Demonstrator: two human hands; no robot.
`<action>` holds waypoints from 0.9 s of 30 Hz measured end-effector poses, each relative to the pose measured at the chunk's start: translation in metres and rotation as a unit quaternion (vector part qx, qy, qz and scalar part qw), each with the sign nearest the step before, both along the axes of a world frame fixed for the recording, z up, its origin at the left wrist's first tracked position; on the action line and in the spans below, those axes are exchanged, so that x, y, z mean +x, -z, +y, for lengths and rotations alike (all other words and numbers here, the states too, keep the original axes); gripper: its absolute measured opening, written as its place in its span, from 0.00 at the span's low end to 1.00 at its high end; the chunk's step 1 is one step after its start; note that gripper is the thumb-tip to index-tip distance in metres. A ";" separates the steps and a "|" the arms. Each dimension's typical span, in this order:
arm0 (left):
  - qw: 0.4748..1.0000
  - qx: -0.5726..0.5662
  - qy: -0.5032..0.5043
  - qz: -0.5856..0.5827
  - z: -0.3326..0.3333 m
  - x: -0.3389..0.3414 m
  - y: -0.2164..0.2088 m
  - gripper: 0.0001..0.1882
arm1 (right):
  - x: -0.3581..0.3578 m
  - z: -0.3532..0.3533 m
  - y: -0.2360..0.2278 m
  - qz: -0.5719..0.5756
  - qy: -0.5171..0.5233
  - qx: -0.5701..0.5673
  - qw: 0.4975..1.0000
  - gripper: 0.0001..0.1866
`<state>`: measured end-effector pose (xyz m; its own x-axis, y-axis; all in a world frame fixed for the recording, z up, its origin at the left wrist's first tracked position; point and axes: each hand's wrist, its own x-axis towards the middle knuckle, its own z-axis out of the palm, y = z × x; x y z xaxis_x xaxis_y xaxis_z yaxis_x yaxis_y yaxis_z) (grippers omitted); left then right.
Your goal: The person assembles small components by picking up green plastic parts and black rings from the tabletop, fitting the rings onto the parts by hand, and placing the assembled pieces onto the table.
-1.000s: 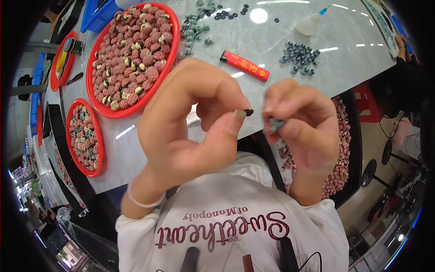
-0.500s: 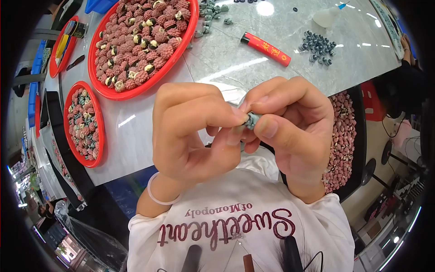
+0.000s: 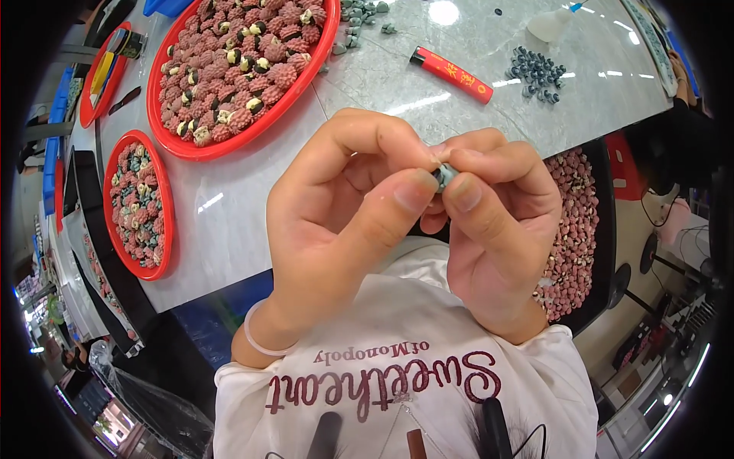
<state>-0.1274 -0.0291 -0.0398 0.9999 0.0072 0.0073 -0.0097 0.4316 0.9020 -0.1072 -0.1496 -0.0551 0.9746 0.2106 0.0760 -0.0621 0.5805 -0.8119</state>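
Note:
Between my two hands, over the near edge of the table, is a small grey-green piece [image 3: 446, 176] with a dark end. My left hand [image 3: 336, 206] pinches its dark end between thumb and forefinger. From the other side my right hand [image 3: 505, 218] grips it with thumb and fingertips, so most of the piece is hidden. Loose grey-green pieces [image 3: 355, 23] lie at the far edge of the view. Several small dark round pieces [image 3: 537, 73] are heaped on the table at the far right.
A large red tray [image 3: 200, 154] of pink ruffled pieces stands at the far left, with a smaller red tray [image 3: 169, 229] nearer. On the table lie a red cylinder [image 3: 459, 76] with a black end and a white bottle [image 3: 547, 28]. More pink pieces [image 3: 573, 229] fill a dark container at right.
The left hand has turned, its thumb now up along the piece and its fingers less curled. Both hands have risen slightly in view, the piece still between them.

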 end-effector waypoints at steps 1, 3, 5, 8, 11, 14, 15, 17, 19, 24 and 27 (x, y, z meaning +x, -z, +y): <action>1.000 0.000 0.001 0.000 0.002 0.000 0.001 0.13 | 0.000 0.000 0.002 0.006 0.004 0.003 1.000 0.06; 0.993 0.097 -0.013 -0.063 0.005 0.002 0.006 0.12 | 0.000 -0.003 0.002 0.024 -0.008 0.007 1.000 0.06; 0.986 0.138 -0.035 -0.087 0.007 0.003 0.009 0.11 | 0.001 -0.004 0.002 0.042 -0.020 0.012 0.999 0.06; 0.951 0.247 -0.082 -0.166 0.012 0.007 0.016 0.10 | 0.003 -0.003 0.002 0.059 -0.037 0.017 0.997 0.06; 0.883 0.375 -0.132 -0.249 0.013 0.008 0.015 0.08 | 0.006 -0.001 0.003 0.052 -0.041 0.016 0.998 0.06; 0.847 0.421 -0.159 -0.282 0.012 0.007 0.015 0.07 | 0.010 -0.003 0.006 0.046 -0.061 0.028 0.997 0.07; 0.852 0.406 -0.158 -0.289 0.011 0.008 0.015 0.06 | 0.011 -0.006 0.006 0.068 -0.105 0.044 0.991 0.07; 0.856 0.404 -0.129 -0.295 0.014 0.010 0.014 0.07 | 0.015 -0.011 0.009 0.090 -0.145 0.059 0.984 0.07; 0.859 0.399 -0.103 -0.303 0.017 0.012 0.013 0.08 | 0.020 -0.014 0.015 0.078 -0.186 0.097 0.975 0.09; 0.874 0.372 -0.152 -0.273 0.033 0.014 0.019 0.15 | 0.049 -0.068 0.023 -0.074 0.006 -0.138 0.988 0.11; 0.878 0.401 -0.149 -0.215 0.054 0.012 0.015 0.14 | 0.060 -0.089 0.027 -0.045 0.165 -0.351 0.921 0.08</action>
